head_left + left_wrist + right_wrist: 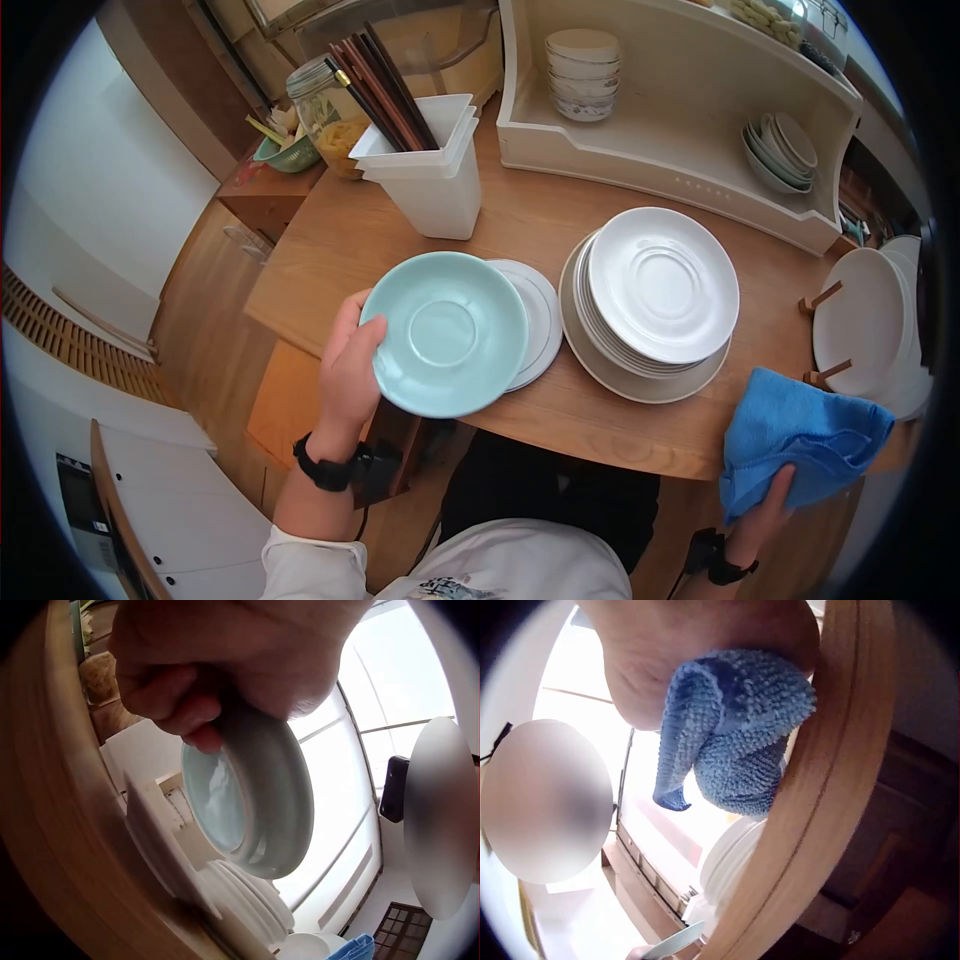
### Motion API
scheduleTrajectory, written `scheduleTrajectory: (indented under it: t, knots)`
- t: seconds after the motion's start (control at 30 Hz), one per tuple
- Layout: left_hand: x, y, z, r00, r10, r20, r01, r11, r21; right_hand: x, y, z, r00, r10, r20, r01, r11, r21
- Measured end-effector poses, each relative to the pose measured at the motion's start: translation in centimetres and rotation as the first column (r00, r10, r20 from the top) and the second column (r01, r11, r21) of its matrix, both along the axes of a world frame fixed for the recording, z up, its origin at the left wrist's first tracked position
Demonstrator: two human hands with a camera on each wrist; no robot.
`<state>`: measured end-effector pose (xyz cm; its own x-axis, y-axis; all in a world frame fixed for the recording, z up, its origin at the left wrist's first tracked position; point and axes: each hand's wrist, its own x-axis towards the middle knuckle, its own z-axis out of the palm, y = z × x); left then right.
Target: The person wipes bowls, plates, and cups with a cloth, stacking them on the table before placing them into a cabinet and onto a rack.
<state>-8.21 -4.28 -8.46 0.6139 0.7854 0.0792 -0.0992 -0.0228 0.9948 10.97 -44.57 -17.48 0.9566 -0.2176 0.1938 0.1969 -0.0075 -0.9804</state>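
My left hand [345,385] grips the left rim of a pale turquoise plate [445,335], thumb on its upper face. In the left wrist view the plate [281,802] is seen from its edge, fingers curled over the rim. It overlaps a white plate [543,325] lying on the wooden table in the head view. Over the table's right front edge, my right hand [762,515] holds a folded blue towel [800,435]. The towel [742,735] hangs bunched from that hand in the right wrist view and hides most of its fingers.
A stack of white plates [665,285] stands mid-table. Left of it is a white plastic container [430,195] with chopsticks. Behind, a cream shelf [680,120] holds stacked bowls [583,75]. More plates [862,320] stand upright in a wooden rack at the right.
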Motion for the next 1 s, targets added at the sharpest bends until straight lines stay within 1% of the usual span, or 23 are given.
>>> scheduleTrajectory:
  t: [0.03, 0.1, 0.13, 0.2, 0.33, 0.4, 0.43, 0.5, 0.53, 0.6, 0.73, 0.8, 0.83, 0.9, 0.93, 1.0]
  knots:
    - [0.4, 0.3, -0.3, 1.000, -0.003, -0.004, 0.003, 1.000, -0.001, 0.2, -0.2, -0.1, 1.000, -0.003, -0.004, 0.003, 1.000, -0.001]
    - [1.3, 0.8, -0.8, 0.999, 0.017, -0.049, -0.016, 0.999, 0.032, 0.5, -0.5, -0.4, 0.996, 0.084, 0.016, -0.084, 0.996, -0.010]
    - [1.5, 1.0, -1.1, 0.998, 0.014, -0.053, -0.012, 0.999, 0.030, 0.5, -0.5, -0.5, 0.997, 0.080, 0.011, -0.080, 0.997, -0.011]
    - [2.1, 1.3, -1.5, 0.999, 0.016, -0.050, -0.015, 1.000, 0.025, 0.4, -0.4, -0.8, 0.988, 0.116, 0.098, -0.112, 0.992, -0.051]
    - [2.9, 1.5, -1.9, 0.999, 0.004, -0.051, -0.004, 1.000, -0.017, 0.6, -1.3, -1.7, 0.984, 0.154, 0.094, -0.149, 0.987, -0.061]
    - [3.2, 1.7, -2.3, 0.999, -0.006, -0.049, 0.006, 1.000, 0.006, 0.3, -1.1, -1.6, 0.970, 0.195, 0.147, -0.185, 0.980, -0.079]
    - [3.3, 1.7, -2.3, 0.999, -0.010, -0.051, 0.010, 1.000, 0.003, 0.3, -1.2, -1.7, 0.971, 0.191, 0.144, -0.181, 0.980, -0.081]
    - [3.6, 1.6, -2.5, 0.996, 0.032, -0.084, -0.026, 0.998, 0.065, 0.2, -1.4, -2.1, 0.967, 0.201, 0.159, -0.194, 0.979, -0.059]
    - [3.7, 1.7, -2.6, 0.996, 0.024, -0.088, -0.019, 0.998, 0.056, 0.1, -1.5, -2.4, 0.969, 0.196, 0.153, -0.188, 0.980, -0.067]
    - [3.7, 1.9, -2.9, 0.998, 0.015, -0.067, -0.014, 1.000, 0.012, 0.0, -1.9, -2.8, 0.964, 0.198, 0.179, -0.175, 0.975, -0.136]
    - [3.9, 2.0, -2.9, 0.996, 0.037, -0.078, -0.036, 0.999, 0.016, -0.2, -1.2, -2.3, 0.944, 0.236, 0.230, -0.208, 0.968, -0.140]
    - [3.6, 2.3, -3.2, 0.991, 0.014, -0.130, -0.007, 0.999, 0.053, -0.3, -1.1, -2.2, 0.945, 0.226, 0.238, -0.195, 0.970, -0.148]
    - [3.6, 2.3, -3.1, 0.991, 0.012, -0.130, -0.005, 0.999, 0.051, -0.3, -1.1, -2.3, 0.945, 0.225, 0.238, -0.193, 0.970, -0.149]
    - [3.6, 2.2, -3.0, 0.982, -0.014, -0.189, 0.039, 0.991, 0.131, -0.4, -1.3, -2.5, 0.939, 0.250, 0.236, -0.221, 0.965, -0.142]
    - [3.5, 2.2, -2.9, 0.982, -0.018, -0.186, 0.043, 0.991, 0.128, -0.5, -1.2, -2.4, 0.939, 0.247, 0.238, -0.217, 0.965, -0.146]
    - [3.7, 2.3, -2.9, 0.968, -0.038, -0.247, 0.086, 0.979, 0.186, -0.6, -0.9, -2.1, 0.930, 0.269, 0.252, -0.228, 0.957, -0.180]
